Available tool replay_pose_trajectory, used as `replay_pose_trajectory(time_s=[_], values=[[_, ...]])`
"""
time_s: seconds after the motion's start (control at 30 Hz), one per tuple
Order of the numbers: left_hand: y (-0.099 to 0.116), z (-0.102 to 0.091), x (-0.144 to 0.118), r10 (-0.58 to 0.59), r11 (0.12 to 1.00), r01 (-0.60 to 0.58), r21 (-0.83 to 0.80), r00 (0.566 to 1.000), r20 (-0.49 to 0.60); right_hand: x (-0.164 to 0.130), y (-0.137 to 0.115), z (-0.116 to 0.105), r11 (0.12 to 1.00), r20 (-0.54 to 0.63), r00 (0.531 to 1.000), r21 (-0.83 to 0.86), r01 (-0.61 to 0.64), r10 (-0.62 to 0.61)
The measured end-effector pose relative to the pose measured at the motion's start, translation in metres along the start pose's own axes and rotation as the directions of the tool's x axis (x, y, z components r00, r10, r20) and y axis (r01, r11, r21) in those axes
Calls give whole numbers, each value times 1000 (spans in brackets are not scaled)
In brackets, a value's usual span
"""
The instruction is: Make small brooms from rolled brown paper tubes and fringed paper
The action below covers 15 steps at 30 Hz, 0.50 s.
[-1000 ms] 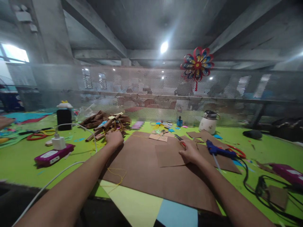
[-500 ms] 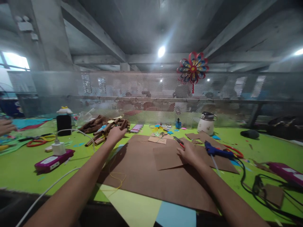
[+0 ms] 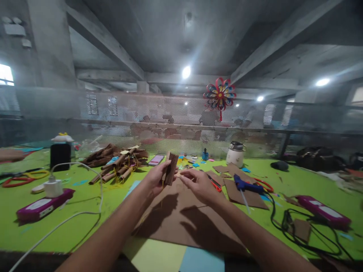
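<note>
Bare brown sheet ahead, stick pile left, glue gun and scissors right

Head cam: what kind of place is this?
Likely a shared paper-craft workshop. A green table carries brown card sheets, a blue glue gun and scissors; a paper flower hangs on the mesh screen. The left hand holds a brown paper roll, the right hand beside it.
</note>
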<state>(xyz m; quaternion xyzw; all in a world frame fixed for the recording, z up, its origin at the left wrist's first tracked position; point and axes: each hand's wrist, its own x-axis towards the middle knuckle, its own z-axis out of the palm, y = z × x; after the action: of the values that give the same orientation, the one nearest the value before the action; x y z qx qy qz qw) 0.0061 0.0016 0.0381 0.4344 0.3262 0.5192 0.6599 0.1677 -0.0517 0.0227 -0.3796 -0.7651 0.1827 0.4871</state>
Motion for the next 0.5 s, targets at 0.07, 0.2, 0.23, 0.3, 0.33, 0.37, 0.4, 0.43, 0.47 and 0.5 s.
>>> replay_pose_trajectory(time_s=[0.07,0.2,0.23,0.3,0.33,0.37,0.4,0.43,0.47,0.5], values=[[-8,10,0,15,1000,-15,-17,1000,-7,1,-18,8,997,26,997,48,-67,66],[-20,24,2,58,995,-58,-80,998,-7,2,-24,26,986,-85,983,15,-163,164],[-23,25,2,73,992,-74,-101,997,-18,2,-20,31,985,-115,978,23,-172,174],[-28,27,3,95,986,-98,-133,995,-31,3,-11,37,984,-132,975,48,-174,179],[-31,27,4,103,984,-106,-143,994,-28,3,-8,38,983,-132,975,56,-175,181],[-34,28,4,114,982,-116,-148,993,-23,3,-5,38,982,-134,973,56,-180,186],[-36,29,5,130,980,-130,-152,991,-15,4,-3,37,980,-140,970,50,-191,197],[-38,30,5,152,976,-152,-156,988,-10,4,-2,36,976,-154,964,50,-212,217],[-39,31,6,177,971,-176,-159,984,-11,5,-1,34,969,-170,954,63,-238,245],[-40,33,7,199,967,-200,-157,980,-21,6,0,33,959,-188,941,92,-268,281]])
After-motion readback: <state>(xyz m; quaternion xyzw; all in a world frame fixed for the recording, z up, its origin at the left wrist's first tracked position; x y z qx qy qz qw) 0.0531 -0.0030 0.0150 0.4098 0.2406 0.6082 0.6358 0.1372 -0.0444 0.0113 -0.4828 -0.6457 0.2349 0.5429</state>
